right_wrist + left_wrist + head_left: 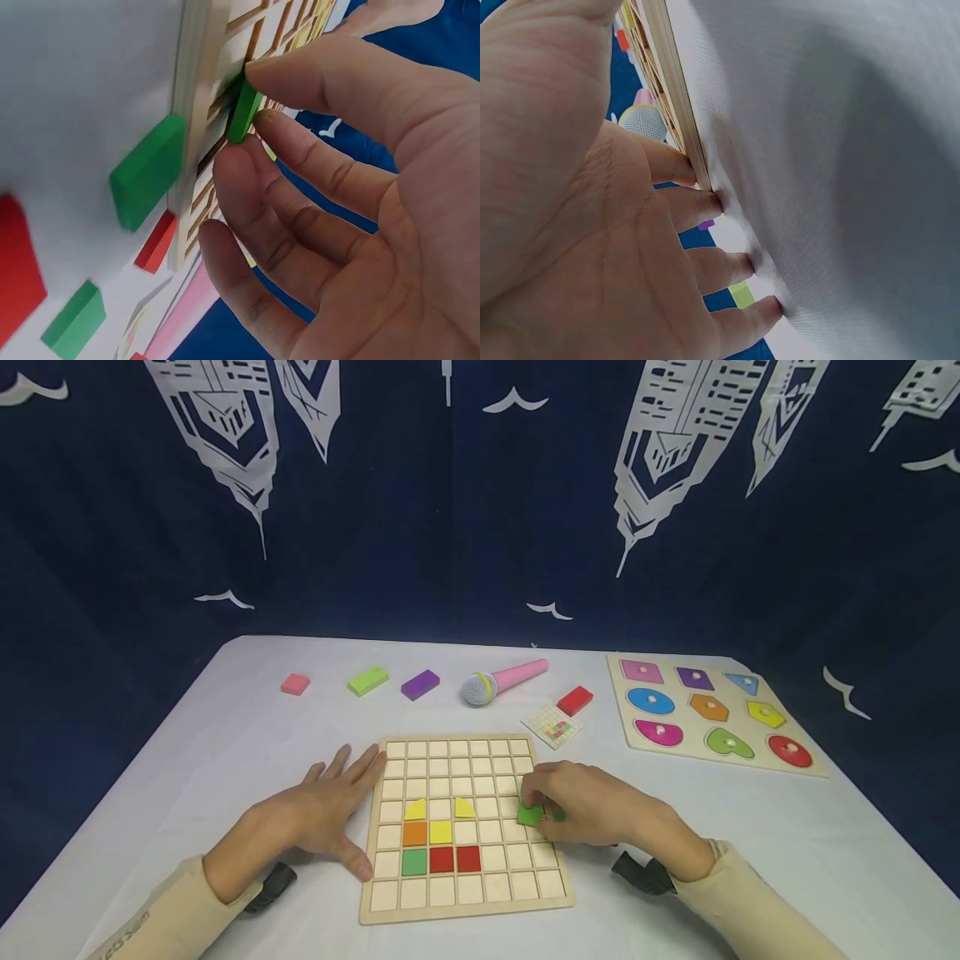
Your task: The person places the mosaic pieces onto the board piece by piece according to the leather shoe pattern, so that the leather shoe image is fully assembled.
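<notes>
A wooden grid board (468,892) lies on the white table. In its cells sit a green tile (414,862), two red tiles (442,860), an orange tile (415,834), a yellow square (440,832) and two yellow pieces with slanted sides (465,808). My left hand (322,810) is spread along the board's left edge, fingertips touching the board and cloth. Over the right edge, my right hand (592,803) pinches a green tile (244,112) between thumb and fingers, tilted above the cells. Beside the board lie loose green tiles (148,174) and red ones (16,270), mostly hidden by this hand in the head view.
Behind the board are a pattern card (552,725), a red block (575,701), a pink toy microphone (517,674), a purple block (420,685), a lime block (368,681) and a pink block (295,684). A shape puzzle (693,754) lies at the right.
</notes>
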The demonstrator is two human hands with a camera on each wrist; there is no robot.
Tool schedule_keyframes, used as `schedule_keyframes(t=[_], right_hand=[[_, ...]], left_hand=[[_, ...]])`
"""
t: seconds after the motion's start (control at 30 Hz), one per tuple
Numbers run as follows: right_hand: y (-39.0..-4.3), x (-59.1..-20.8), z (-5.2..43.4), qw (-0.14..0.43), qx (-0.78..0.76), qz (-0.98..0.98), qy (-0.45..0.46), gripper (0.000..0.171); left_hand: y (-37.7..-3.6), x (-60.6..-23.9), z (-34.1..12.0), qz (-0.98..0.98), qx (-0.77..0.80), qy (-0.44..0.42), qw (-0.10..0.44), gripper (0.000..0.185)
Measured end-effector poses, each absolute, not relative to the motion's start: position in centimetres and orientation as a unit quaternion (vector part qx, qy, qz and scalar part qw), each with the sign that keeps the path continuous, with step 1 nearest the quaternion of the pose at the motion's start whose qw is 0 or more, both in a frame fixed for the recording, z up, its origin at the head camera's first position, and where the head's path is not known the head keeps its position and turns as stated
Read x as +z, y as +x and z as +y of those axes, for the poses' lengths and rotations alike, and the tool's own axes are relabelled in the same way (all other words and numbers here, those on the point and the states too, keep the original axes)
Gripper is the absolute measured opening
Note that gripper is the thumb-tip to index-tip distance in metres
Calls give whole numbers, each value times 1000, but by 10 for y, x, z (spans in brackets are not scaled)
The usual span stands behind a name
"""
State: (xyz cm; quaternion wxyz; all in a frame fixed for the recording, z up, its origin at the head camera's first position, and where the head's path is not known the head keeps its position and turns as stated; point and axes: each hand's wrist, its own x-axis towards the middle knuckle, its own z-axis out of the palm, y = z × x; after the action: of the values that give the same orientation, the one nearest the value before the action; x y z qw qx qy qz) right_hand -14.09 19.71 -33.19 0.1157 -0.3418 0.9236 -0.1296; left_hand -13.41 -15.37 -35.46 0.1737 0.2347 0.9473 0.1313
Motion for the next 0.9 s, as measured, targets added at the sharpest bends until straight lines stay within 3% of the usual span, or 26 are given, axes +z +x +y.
schedule_keyframes(t=[0.43,0.9], right_hand=[[-124,-334,172,145,-132,890,-412,16],[-120,-335,165,155,-120,885,-423,18]], left_hand=[[-135,-355,-152,948,132,225,180,148],[-136,-355,-153,949,131,224,181,148]])
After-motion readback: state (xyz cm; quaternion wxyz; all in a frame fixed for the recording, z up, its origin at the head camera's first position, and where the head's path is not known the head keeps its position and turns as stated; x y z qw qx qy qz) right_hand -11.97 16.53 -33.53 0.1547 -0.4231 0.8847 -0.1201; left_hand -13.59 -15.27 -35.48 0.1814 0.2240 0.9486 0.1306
